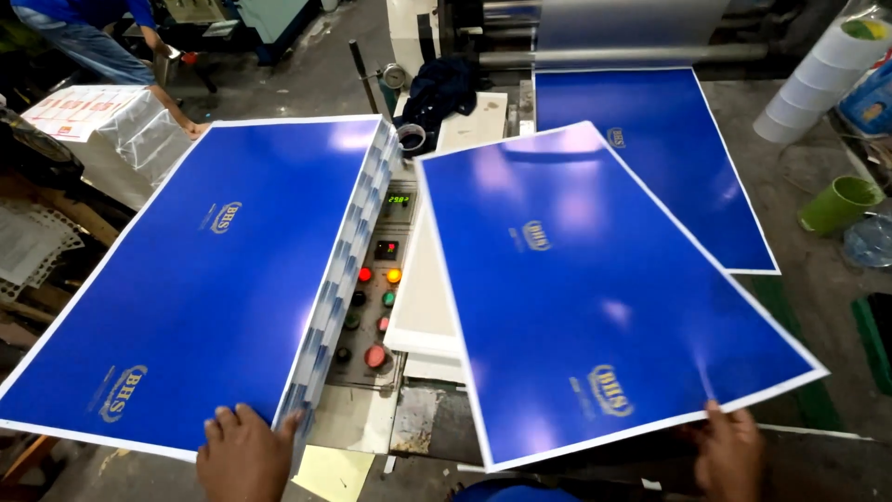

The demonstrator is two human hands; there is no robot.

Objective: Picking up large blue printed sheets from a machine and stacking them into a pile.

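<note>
My left hand (244, 453) rests on the near right corner of a thick stack of glossy blue printed sheets (195, 270), fingers spread over its edge. My right hand (731, 453) pinches the near edge of a single blue glossy sheet (595, 279) with a white border, held tilted above a white pile (420, 307). Another blue sheet (669, 149) lies behind it, coming out from under the machine's roller (632, 23).
A control panel (376, 297) with red, orange and green buttons sits between the stack and the white pile. A dark cloth (437, 88) lies on the machine. A green cup (839, 203) and white rolls (818, 79) stand at right. Another person (88, 37) leans at top left.
</note>
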